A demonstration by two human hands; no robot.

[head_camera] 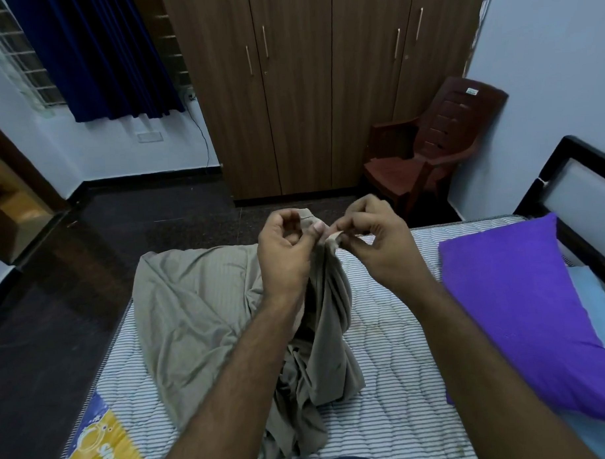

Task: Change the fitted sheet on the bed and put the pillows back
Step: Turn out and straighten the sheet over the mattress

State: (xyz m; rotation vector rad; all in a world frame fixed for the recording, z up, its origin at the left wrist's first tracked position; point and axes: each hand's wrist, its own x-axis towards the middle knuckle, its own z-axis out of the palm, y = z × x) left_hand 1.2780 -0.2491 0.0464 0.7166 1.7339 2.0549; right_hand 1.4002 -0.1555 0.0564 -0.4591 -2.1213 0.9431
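Note:
A beige fitted sheet (201, 308) lies bunched on the bare striped mattress (394, 356). Part of it is lifted up in the middle of the view. My left hand (288, 250) pinches the raised edge of the sheet between thumb and fingers. My right hand (373, 240) pinches the same edge just to the right, close to the left hand. A purple pillow (516, 311) lies on the right side of the mattress, with a light blue pillow (598, 304) partly under it by the headboard.
The dark headboard (574, 185) stands at the right. A brown plastic chair (428, 146) sits in the corner beside the wooden wardrobe (306, 91). Dark floor (89, 243) stretches left of the bed. A blue curtain (92, 54) hangs at the window.

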